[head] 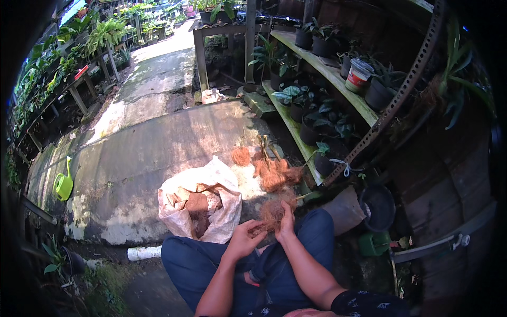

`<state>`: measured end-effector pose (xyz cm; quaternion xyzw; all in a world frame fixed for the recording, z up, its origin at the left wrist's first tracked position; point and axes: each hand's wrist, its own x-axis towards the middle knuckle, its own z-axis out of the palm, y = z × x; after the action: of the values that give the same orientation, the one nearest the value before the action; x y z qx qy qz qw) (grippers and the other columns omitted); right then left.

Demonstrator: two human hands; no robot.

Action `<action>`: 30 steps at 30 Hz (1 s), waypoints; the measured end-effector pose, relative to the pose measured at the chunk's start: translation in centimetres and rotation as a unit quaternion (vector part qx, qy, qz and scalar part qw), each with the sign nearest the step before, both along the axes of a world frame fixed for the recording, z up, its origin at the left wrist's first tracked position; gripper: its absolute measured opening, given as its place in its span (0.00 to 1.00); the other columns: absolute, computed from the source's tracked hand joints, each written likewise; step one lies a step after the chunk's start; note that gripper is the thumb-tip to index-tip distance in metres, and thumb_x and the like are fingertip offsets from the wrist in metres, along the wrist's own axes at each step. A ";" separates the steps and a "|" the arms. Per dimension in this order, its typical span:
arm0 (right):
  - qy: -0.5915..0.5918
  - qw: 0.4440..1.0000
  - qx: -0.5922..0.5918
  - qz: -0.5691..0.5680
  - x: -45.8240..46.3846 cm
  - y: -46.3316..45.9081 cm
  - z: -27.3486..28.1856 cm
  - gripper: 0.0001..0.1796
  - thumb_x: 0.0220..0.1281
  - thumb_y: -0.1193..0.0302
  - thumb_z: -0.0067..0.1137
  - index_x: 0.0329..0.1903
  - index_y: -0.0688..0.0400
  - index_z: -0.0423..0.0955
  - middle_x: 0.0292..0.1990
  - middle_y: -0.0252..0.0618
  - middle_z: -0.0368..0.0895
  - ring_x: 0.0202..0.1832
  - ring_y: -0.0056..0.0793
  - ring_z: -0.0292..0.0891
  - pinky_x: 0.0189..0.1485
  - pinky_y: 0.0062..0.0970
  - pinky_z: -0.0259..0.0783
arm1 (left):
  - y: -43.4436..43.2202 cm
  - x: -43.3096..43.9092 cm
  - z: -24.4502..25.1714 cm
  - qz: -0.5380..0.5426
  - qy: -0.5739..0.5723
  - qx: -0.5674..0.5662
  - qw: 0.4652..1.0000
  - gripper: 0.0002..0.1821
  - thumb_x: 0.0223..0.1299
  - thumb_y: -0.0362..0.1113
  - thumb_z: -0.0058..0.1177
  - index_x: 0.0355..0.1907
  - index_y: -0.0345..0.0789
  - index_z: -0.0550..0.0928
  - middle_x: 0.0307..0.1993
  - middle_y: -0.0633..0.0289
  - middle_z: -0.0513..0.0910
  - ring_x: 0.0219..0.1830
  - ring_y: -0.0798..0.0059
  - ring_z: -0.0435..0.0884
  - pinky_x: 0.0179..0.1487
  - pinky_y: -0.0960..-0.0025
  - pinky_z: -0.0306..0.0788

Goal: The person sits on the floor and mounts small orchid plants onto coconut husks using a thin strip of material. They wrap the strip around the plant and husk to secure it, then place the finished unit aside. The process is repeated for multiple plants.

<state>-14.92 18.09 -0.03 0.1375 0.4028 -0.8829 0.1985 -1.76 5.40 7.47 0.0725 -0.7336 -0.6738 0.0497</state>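
Note:
Above my crossed legs, my right hand (286,224) grips a ball of brown coconut fibre (272,210) from its right side. A thin pale stick seems to jut from the ball's far right. My left hand (249,237) pinches loose strands at the ball's lower left edge. Just beyond lie several fibre-wrapped bundles (273,174) with stubby sticks poking up, and a smaller loose clump of fibre (240,156) to their left. A white woven sack (222,214) stands open in front of my left knee, with brown powdery material (197,203) inside.
A wooden plank shelf (336,79) with potted plants runs along the right, behind a perforated metal post (390,107). A green watering can (63,185) rests on the concrete at left. Near my right knee are a black basin (378,208) and a green container (374,243). A white pipe (143,253) lies by my left knee.

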 end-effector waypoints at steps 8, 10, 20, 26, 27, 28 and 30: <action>0.164 0.953 0.248 0.063 1.8 -1.2 -0.2 0.32 0.67 0.67 0.68 0.70 0.59 0.67 0.56 0.40 0.80 0.56 0.30 0.79 0.59 0.31 0.77 | 0.5 0.5 -0.2 0.002 0.002 0.057 0.998 0.21 0.66 0.26 0.62 0.61 0.27 0.82 0.50 0.59 0.81 0.54 0.71 0.84 0.58 0.67 0.81; 0.164 0.951 0.234 0.114 1.3 -1.5 -1.1 0.26 0.69 0.68 0.67 0.65 0.61 0.70 0.53 0.41 0.81 0.53 0.30 0.81 0.56 0.31 0.79 | 0.7 0.2 -0.2 0.016 0.032 0.045 0.998 0.22 0.66 0.25 0.61 0.62 0.27 0.81 0.52 0.59 0.80 0.57 0.70 0.83 0.61 0.66 0.79; 0.099 0.941 0.192 0.258 2.0 -1.3 -0.1 0.32 0.72 0.63 0.62 0.72 0.63 0.66 0.63 0.44 0.77 0.64 0.32 0.74 0.67 0.31 0.70 | -1.1 0.5 -1.6 0.187 0.066 -0.066 0.978 0.24 0.52 0.20 0.64 0.54 0.31 0.78 0.53 0.56 0.74 0.54 0.67 0.85 0.56 0.69 0.80; 0.173 0.909 0.219 0.309 2.5 -2.2 -1.9 0.35 0.78 0.58 0.56 0.77 0.63 0.61 0.71 0.47 0.72 0.72 0.35 0.67 0.74 0.32 0.62 | -1.5 0.5 -0.6 0.196 0.027 -0.214 0.957 0.26 0.47 0.26 0.71 0.52 0.31 0.78 0.46 0.57 0.76 0.49 0.63 0.82 0.54 0.63 0.78; 0.157 0.911 0.211 0.317 2.7 -2.3 -1.4 0.35 0.79 0.56 0.54 0.78 0.63 0.60 0.72 0.47 0.70 0.73 0.35 0.66 0.75 0.32 0.61 | -1.4 0.4 -1.0 0.214 0.032 -0.248 0.944 0.26 0.47 0.28 0.72 0.51 0.30 0.78 0.44 0.57 0.77 0.49 0.60 0.81 0.55 0.61 0.77; 0.140 0.913 0.203 0.325 3.0 -2.3 -1.0 0.36 0.80 0.54 0.51 0.78 0.63 0.59 0.73 0.47 0.69 0.74 0.35 0.64 0.75 0.32 0.60 | -1.6 0.3 -1.3 0.217 0.014 -0.243 0.945 0.33 0.44 0.31 0.74 0.56 0.32 0.77 0.45 0.56 0.76 0.49 0.56 0.78 0.60 0.58 0.74; 0.118 0.919 0.185 0.327 3.4 -2.3 -0.3 0.36 0.82 0.51 0.46 0.79 0.63 0.58 0.74 0.47 0.67 0.75 0.35 0.62 0.77 0.32 0.58 | -1.7 0.2 -2.5 0.232 0.036 -0.241 0.942 0.38 0.45 0.31 0.74 0.62 0.32 0.74 0.47 0.54 0.78 0.53 0.55 0.78 0.63 0.59 0.74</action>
<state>-11.55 15.77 -0.37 -0.0729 0.6023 -0.6881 0.3980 -1.55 3.71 4.98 0.2019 -0.8345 -0.4493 0.2470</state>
